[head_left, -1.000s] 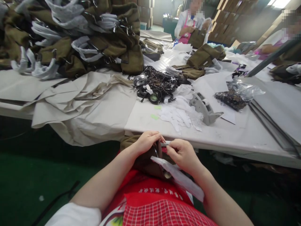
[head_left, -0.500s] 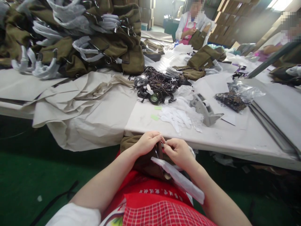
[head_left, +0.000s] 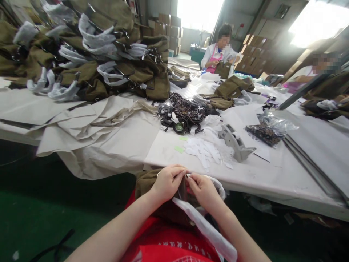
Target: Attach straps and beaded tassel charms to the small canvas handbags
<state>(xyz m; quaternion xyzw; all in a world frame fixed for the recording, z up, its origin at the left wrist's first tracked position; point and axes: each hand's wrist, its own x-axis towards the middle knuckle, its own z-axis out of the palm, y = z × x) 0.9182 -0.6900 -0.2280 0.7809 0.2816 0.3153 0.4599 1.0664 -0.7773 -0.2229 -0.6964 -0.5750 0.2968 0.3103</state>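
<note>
An olive-green bag [head_left: 145, 180] with a dark brown strap lies on my lap, just below the table's front edge. My left hand [head_left: 167, 181] is closed on the top of the brown strap. My right hand [head_left: 203, 189] pinches a small piece right beside it, the fingertips of both hands touching. A strip of white foam wrap [head_left: 207, 229] hangs from under my right hand across my red apron [head_left: 163, 243].
On the white table [head_left: 272, 174] lie white paper pieces [head_left: 204, 149], a grey tape dispenser [head_left: 236, 140], a heap of black straps and rings [head_left: 182, 112], and a clear packet of small parts [head_left: 268, 125]. Olive bags [head_left: 103, 62] are piled far left. Two other people work at the far end.
The camera has tilted up, so my hands sit lower in the picture. My hands have drawn closer together on the strap; the grip looks the same.
</note>
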